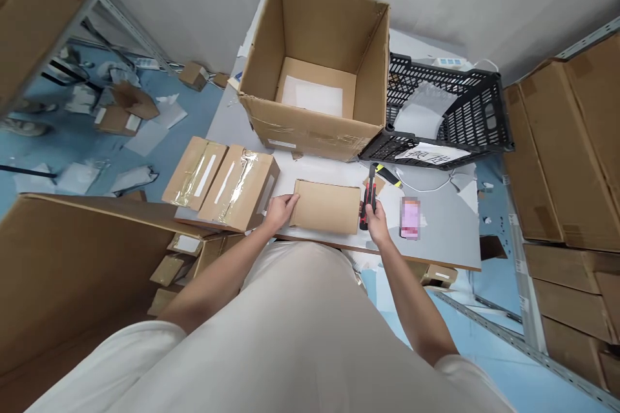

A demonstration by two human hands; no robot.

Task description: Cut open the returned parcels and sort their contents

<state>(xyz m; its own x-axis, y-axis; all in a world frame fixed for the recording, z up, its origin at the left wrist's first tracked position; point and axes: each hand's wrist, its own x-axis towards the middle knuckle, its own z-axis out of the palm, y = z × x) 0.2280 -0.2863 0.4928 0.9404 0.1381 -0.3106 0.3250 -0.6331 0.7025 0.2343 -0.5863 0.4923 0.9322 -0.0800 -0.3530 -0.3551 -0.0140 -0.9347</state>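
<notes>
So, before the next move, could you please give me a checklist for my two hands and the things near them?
1. Left hand on the left end of the small plain brown cardboard box: ok.
2. Black-and-red utility knife held in the right hand: ok.
3. Knife blade extended or retracted: cannot tell.
4. Pink-screened phone apart from the right hand: ok, it lies to the right.
5. Space beside the knife's tip free: not ok, a black-and-yellow tool lies close by.
</notes>
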